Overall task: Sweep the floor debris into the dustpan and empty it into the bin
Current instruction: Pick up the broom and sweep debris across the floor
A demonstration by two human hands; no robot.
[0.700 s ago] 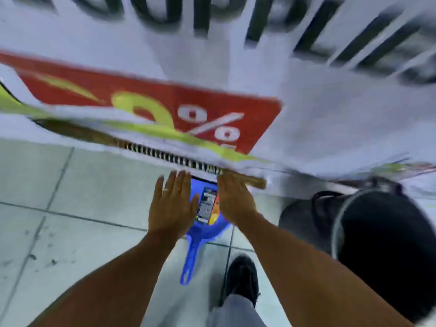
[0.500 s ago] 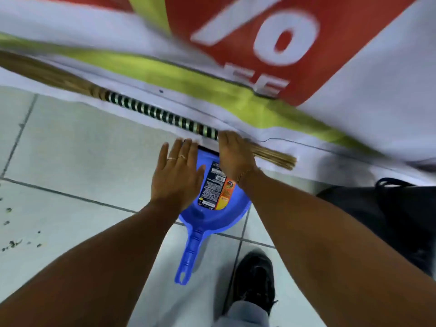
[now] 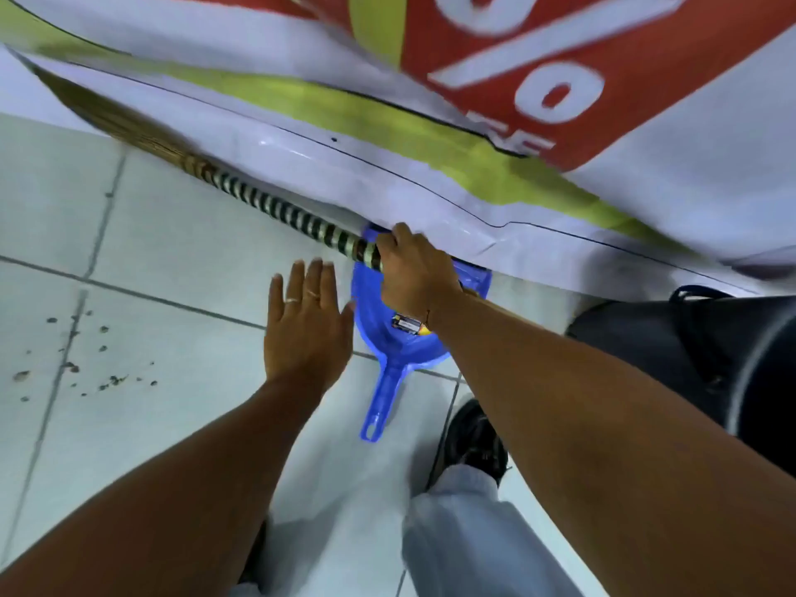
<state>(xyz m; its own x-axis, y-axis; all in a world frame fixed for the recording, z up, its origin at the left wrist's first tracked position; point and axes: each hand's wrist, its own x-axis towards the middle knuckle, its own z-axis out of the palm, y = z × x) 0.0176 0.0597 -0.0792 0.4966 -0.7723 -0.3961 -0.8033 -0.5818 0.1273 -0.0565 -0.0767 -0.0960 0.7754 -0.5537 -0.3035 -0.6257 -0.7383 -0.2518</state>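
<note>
Debris (image 3: 86, 364): dark specks scattered on pale floor tiles (image 3: 181, 260) at left, well apart from dustpan; too small to identify. Blue dustpan (image 3: 398, 346) flat on floor against base of printed banner (image 3: 538, 178), handle toward viewer, front lip tucked under banner edge, pan partly covered by right wrist. Small label inside pan, mostly hidden, unreadable. Broom (image 3: 275, 209) lying along banner's foot, striped black-and-pale handle, bristles blurred and cut off at upper left. Right hand (image 3: 415, 273) wrapped around broom handle above dustpan; handle's end hidden beneath palm and forearm. Left hand (image 3: 306, 333) spread flat, fingers extended, holding nothing, just left of dustpan; contact with floor unclear. Two rings on left fingers. Dark bin (image 3: 723, 359) at right, cut off by frame edge, interior indistinct. Black shoe (image 3: 476, 441) and pale trouser leg below dustpan handle.
</note>
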